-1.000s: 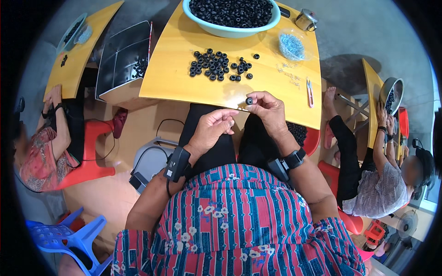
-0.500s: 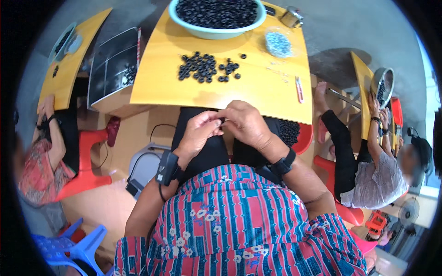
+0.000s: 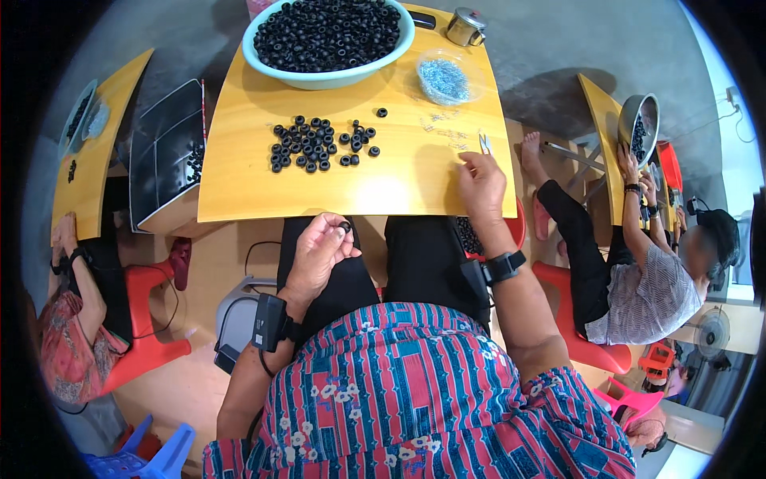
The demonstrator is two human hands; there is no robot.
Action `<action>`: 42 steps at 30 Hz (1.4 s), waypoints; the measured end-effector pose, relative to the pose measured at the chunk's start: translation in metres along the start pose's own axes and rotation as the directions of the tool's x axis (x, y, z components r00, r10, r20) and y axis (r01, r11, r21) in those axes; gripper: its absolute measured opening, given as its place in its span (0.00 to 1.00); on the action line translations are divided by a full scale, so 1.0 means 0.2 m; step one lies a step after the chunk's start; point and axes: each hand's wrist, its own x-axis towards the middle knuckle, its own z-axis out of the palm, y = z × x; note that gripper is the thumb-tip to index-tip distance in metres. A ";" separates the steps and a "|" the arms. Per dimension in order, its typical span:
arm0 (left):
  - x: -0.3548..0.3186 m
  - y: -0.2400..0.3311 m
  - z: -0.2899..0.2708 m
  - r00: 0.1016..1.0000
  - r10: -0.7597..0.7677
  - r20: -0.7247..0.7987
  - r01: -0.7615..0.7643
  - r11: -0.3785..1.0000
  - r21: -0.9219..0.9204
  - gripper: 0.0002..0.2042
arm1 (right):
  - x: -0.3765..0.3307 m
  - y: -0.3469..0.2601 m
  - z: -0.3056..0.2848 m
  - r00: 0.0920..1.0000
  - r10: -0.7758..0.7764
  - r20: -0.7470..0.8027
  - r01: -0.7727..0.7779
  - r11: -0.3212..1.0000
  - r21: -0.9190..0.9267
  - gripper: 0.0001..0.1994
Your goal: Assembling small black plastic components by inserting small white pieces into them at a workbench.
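My left hand [image 3: 319,251], just off the table's near edge above my lap, pinches a small black ring-shaped piece [image 3: 345,227] between thumb and fingers. My right hand [image 3: 483,185] is at the right side of the table, its fingers bent over a pair of small snips [image 3: 484,142]. Only the metal blades show beyond the fingers; the red handle lies hidden under the hand. Left of it, a loose group of black ring-shaped pieces [image 3: 307,145] is spread over the yellow table [image 3: 263,195]. Several tiny pale bits [image 3: 448,128] lie beyond the right hand.
A pale-green basin [image 3: 319,80] heaped with black pieces stands at the back, beside a clear tub of bluish bits [image 3: 447,82] and a metal cup [image 3: 466,28]. Below the table's right edge is a red container [image 3: 521,227]. Co-workers sit at tables left and right.
My right hand has left the left one and moved right onto the snips. The left hand keeps its black piece. The view has shifted, so the table appears lower and further left.
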 end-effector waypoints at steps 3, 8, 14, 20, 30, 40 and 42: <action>0.00 0.00 0.00 1.000 -0.015 -0.026 0.015 1.000 0.008 0.04 | 0.05 0.05 -0.04 0.978 0.199 0.062 -0.195 0.979 -0.065 0.07; 0.00 -0.01 -0.02 1.000 0.008 -0.004 -0.008 1.000 0.010 0.05 | 0.10 0.04 -0.05 0.965 0.219 0.141 -0.198 0.968 -0.152 0.11; -0.01 -0.01 -0.02 0.999 -0.010 -0.032 0.010 1.000 0.004 0.05 | 0.12 0.07 -0.01 0.957 0.252 0.142 -0.222 0.955 -0.199 0.11; 0.00 0.00 -0.01 1.000 -0.002 -0.017 0.002 1.000 -0.014 0.05 | 0.12 0.06 -0.02 0.956 0.252 0.152 -0.212 0.948 -0.238 0.11; 0.00 -0.01 -0.03 1.000 0.011 -0.014 -0.011 1.000 -0.029 0.05 | 0.06 0.05 0.02 0.985 0.052 0.164 -0.004 0.959 -0.283 0.05; 0.01 -0.03 -0.05 0.997 0.039 -0.062 -0.038 0.999 0.018 0.05 | 0.05 0.04 -0.01 0.952 -0.209 0.226 0.249 0.954 -0.169 0.04; 0.01 -0.02 -0.06 0.998 0.053 -0.046 -0.052 0.998 0.027 0.05 | 0.05 0.04 0.01 0.961 -0.159 0.226 0.199 0.965 -0.170 0.04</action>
